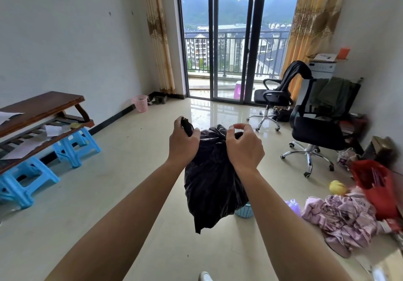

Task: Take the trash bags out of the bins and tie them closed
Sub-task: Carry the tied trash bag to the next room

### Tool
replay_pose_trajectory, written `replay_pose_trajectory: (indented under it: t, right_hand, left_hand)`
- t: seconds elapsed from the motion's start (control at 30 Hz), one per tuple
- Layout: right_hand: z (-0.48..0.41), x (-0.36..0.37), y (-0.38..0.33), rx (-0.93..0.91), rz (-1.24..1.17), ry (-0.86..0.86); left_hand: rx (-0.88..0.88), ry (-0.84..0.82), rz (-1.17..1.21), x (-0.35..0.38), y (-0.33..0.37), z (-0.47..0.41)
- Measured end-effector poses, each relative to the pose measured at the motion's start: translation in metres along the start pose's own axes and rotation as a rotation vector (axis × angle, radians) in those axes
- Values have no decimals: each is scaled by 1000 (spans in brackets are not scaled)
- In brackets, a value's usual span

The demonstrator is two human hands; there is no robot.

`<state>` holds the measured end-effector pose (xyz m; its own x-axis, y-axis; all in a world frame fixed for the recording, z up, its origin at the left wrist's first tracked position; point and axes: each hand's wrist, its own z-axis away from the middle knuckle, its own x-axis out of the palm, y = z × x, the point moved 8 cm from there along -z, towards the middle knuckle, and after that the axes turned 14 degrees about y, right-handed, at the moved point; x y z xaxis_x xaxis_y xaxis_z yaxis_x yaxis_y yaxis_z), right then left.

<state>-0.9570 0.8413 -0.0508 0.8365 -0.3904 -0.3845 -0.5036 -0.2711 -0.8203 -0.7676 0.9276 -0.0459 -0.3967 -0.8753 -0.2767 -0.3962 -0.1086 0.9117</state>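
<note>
Nearest, at the bottom edge: tip of a white shoe on the cream tiled floor.

Mid-frame, held in the air above the floor: black trash bag, full, glossy, creased. Long axis vertical; gathered neck up, a loose corner pointing down. No print, brand or label legible on the film.

Left hand: fist clamped on a twisted strip of the bag's mouth, the strip's end poking up above the knuckles.
Right hand: closed on the opposite side of the neck, thumb and forefinger pinched just above the plastic. Both hands level, the bunched neck between them.

Directly behind the bag's lower part, partly hidden: light blue mesh bin on the floor.

Right, on the floor: crumpled pink patterned cloth, red bag, yellow round object. No writing readable.

Left: two blue plastic stools under a dark wooden slatted frame with loose papers; any print on them too small to read.

Further right: two black office chairs, garments draped over the backs.

Far left corner: pink mesh bin against the wall.

Farthest: sliding glass door, yellow curtains either side, balcony railing, buildings and hills beyond.
</note>
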Motion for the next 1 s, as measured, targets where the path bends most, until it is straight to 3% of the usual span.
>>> replay_pose_trajectory:
  t: [0.17,0.33,0.5,0.63,0.8,1.0]
  right_hand:
    - [1,34,-7,-6,-32,-23]
    - [22,117,-48,-62,-105,-158]
    - [121,227,-134,-172,-199,-501]
    - [263,270,-213,-334,-322,-890]
    - [456,220,-281,-546,-596,-1332]
    - [650,47,-300,-815,-814,-1799]
  left_hand:
    - [-23,29,-19,-7,-17,-21]
    - [-86,157,-78,-60,-57,-61]
    - [-257,446,-197,-196,-125,-82]
    - [-418,781,-307,-341,-171,-32]
    - [-560,1210,-420,-487,-178,114]
    - [-645,1694,-593,-592,-129,349]
